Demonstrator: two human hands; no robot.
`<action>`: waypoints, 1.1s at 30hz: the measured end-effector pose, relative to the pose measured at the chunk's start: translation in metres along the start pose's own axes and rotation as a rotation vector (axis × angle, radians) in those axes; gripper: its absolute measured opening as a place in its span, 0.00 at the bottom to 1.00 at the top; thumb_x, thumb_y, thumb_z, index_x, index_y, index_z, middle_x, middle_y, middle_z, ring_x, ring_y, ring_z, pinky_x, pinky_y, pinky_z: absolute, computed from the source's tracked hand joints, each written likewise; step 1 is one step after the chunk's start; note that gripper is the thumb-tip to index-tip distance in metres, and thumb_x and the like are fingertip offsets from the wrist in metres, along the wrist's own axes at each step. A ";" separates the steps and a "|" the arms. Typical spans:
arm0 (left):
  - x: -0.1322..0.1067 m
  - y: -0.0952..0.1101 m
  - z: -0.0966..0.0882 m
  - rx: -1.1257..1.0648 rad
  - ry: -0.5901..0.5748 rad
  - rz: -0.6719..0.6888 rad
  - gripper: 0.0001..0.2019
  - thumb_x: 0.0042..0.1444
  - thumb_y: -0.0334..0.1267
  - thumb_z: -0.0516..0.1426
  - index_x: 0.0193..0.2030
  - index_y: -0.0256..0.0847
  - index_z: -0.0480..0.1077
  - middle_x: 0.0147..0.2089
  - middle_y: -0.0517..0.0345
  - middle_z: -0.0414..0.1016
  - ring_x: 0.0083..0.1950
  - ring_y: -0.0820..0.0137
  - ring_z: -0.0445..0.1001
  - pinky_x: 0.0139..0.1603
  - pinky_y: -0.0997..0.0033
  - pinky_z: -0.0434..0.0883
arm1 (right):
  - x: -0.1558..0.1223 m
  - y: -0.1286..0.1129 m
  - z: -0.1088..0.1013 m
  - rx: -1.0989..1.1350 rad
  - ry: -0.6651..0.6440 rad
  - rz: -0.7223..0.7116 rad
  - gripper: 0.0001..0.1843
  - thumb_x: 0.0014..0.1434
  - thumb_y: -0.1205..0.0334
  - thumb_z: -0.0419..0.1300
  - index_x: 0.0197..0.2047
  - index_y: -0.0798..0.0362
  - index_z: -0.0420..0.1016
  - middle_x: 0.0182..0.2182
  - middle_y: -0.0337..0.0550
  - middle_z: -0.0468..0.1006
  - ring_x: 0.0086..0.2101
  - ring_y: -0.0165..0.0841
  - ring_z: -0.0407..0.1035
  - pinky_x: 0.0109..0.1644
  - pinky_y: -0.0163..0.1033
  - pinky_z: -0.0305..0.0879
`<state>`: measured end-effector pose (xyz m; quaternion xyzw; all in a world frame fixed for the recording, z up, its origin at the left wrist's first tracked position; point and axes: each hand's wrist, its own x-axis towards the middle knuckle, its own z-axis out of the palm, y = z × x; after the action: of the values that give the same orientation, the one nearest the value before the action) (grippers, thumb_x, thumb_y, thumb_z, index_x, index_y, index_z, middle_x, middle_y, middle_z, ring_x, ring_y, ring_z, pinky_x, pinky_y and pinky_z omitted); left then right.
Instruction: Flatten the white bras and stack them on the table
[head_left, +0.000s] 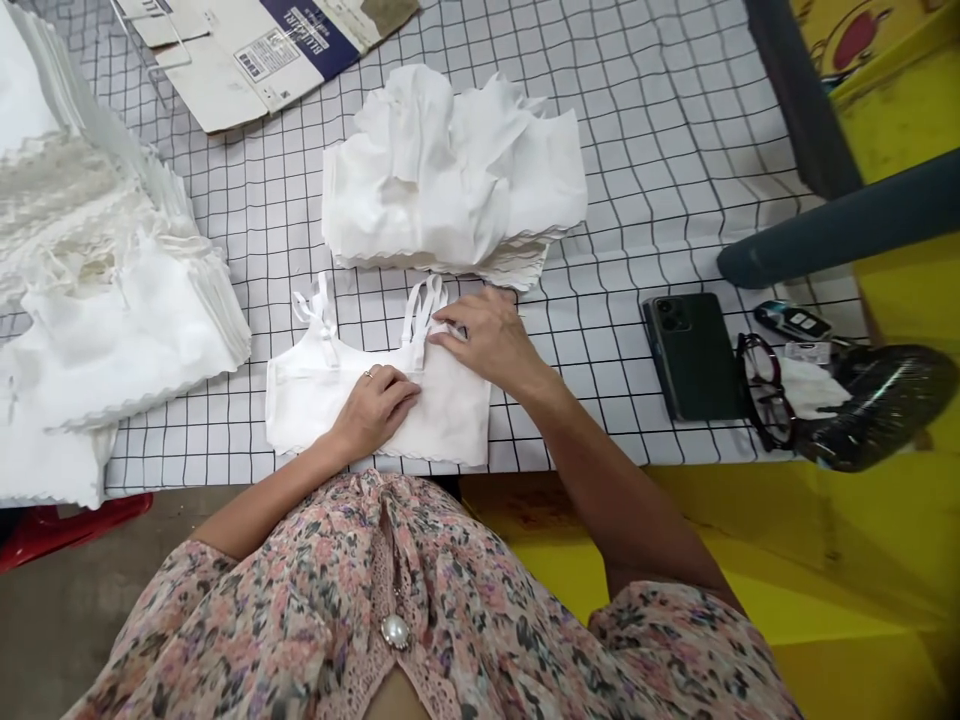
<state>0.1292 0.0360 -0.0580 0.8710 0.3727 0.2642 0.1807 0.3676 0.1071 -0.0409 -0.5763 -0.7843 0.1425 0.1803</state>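
Observation:
A white bra top [454,415] with thin shoulder straps lies flat on the checked cloth in front of me. My left hand [373,408], a ring on one finger, rests on its middle with fingers bent and pressed together on the fabric. At the right strap, my right hand [491,335] has thumb and forefinger curled closely about the fabric; its other fingers are folded behind. Just beyond lies a pile of white bra tops [457,180], loosely heaped. On the left rises a taller stack of white bra tops [142,320] with scalloped edges.
A flattened carton [262,60] lies at the back left. To the right are a dark phone [694,355], eyeglasses [766,390], a key fob [793,320] and a shiny black plastic bundle [877,405]. A dark pole [840,220] juts in above them.

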 end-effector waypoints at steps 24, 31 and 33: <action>0.001 0.002 0.002 0.184 -0.080 0.026 0.09 0.76 0.36 0.56 0.55 0.41 0.77 0.49 0.48 0.77 0.49 0.60 0.75 0.50 0.60 0.75 | 0.038 0.010 -0.041 0.314 0.197 0.229 0.07 0.67 0.65 0.61 0.40 0.50 0.82 0.23 0.39 0.72 0.26 0.38 0.71 0.44 0.54 0.77; -0.002 0.007 -0.004 0.197 -0.094 0.063 0.11 0.76 0.40 0.58 0.58 0.40 0.76 0.51 0.46 0.78 0.48 0.59 0.76 0.49 0.58 0.77 | 0.013 -0.004 -0.029 0.273 0.227 0.180 0.22 0.76 0.63 0.52 0.65 0.53 0.80 0.42 0.53 0.86 0.42 0.46 0.82 0.50 0.57 0.82; -0.008 0.009 -0.008 0.145 -0.078 0.089 0.13 0.77 0.40 0.56 0.61 0.38 0.74 0.54 0.43 0.80 0.52 0.58 0.79 0.52 0.57 0.79 | -0.022 -0.025 -0.021 0.133 0.218 0.079 0.28 0.79 0.61 0.48 0.76 0.54 0.70 0.58 0.60 0.84 0.57 0.52 0.80 0.62 0.63 0.78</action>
<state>0.1248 0.0246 -0.0500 0.9072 0.3443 0.2103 0.1195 0.3614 0.0789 -0.0134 -0.6056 -0.7255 0.1377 0.2964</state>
